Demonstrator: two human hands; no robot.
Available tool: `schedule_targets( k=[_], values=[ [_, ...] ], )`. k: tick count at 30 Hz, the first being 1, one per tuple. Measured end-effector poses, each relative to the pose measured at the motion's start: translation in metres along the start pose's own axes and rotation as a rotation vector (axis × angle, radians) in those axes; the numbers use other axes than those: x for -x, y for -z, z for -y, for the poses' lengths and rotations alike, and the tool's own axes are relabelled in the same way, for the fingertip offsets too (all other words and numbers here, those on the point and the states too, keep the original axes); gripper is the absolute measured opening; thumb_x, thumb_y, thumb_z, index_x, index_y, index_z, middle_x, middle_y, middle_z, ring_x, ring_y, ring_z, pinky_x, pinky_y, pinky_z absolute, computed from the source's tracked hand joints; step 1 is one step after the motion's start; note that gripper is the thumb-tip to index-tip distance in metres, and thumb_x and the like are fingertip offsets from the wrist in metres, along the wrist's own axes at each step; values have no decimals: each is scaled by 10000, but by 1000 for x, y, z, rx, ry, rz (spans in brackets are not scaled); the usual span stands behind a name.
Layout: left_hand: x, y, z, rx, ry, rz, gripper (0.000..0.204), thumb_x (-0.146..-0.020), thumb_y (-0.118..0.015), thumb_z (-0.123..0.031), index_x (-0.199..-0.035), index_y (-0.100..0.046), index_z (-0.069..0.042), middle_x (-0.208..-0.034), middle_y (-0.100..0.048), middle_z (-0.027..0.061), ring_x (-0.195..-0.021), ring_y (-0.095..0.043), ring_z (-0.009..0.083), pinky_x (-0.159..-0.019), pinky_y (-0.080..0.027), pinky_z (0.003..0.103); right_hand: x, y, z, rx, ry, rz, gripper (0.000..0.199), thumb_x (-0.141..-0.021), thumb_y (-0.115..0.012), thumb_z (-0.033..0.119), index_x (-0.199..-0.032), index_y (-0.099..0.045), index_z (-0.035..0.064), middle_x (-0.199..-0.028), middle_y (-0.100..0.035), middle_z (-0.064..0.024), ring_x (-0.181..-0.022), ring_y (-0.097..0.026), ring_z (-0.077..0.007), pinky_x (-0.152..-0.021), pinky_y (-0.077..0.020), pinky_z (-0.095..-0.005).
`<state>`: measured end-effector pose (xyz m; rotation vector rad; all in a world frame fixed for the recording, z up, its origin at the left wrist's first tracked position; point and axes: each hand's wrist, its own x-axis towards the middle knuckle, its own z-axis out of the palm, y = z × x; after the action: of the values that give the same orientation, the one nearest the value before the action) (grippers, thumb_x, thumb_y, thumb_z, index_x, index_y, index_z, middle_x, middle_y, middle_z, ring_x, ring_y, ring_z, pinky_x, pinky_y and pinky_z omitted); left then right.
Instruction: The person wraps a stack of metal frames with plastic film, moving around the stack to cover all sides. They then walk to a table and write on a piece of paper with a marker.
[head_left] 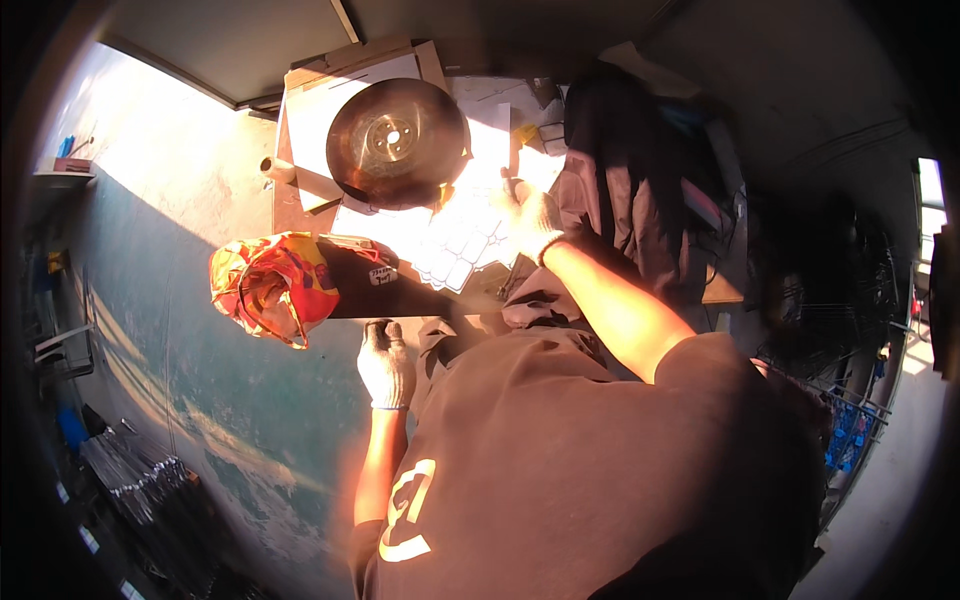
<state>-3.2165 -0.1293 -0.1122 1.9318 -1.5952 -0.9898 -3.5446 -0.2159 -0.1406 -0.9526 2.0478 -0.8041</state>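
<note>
My right hand (530, 222), in a pale knitted glove, is over the brightly sunlit papers (460, 250) on the table. Its fingers look closed, but glare hides what they hold, if anything. My left hand (386, 366), gloved too with dark fingertips, is low at the table's near edge, its fingers curled in. Whatever might be inside them is hidden. Beyond the papers lies a large dark round disc (365, 145) with a hole in its middle, like a circular saw blade. A red and yellow plastic bag (300, 265) rests at the table's near left corner.
Dark cloth (635, 190) is heaped right of my right hand. A cardboard tube (280, 170) stands near the disc's left side. Bundled dark rods or strips (150, 490) are stacked at lower left on the green floor (230, 400). A blue rack (848, 435) is at far right.
</note>
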Motion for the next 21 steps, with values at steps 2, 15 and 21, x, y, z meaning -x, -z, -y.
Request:
schedule_targets(
  k=[2,15,21],
  values=[
    [2,-13,4,79,-28,30,179,-1099,-637,-187,-1107,-694,-18,-828,-658,56,-720,-597,152,-709,-523,328,-28,-13,-23,211,80,18,422,-1039,-686,469,-1113,-764,61,-954,-768,-164,-887,-737,-280,-830,-573,-414],
    [-6,-18,-11,178,174,133,228,-1068,-658,-212,-1114,-714,5,-869,-710,79,-784,-653,168,-785,-550,327,-35,-43,3,430,-91,273,676,-793,-841,453,-1288,-702,15,-1189,-775,-221,-1124,-753,-352,-979,-594,-437],
    [-12,-17,-8,257,236,139,196,-1062,-659,-192,-1098,-708,-7,-873,-683,63,-788,-622,152,-772,-537,323,-44,-14,-62,26,-73,195,499,-877,-882,233,-1325,-758,51,-1232,-792,-171,-1115,-749,-259,-1013,-574,-370]
  ],
)
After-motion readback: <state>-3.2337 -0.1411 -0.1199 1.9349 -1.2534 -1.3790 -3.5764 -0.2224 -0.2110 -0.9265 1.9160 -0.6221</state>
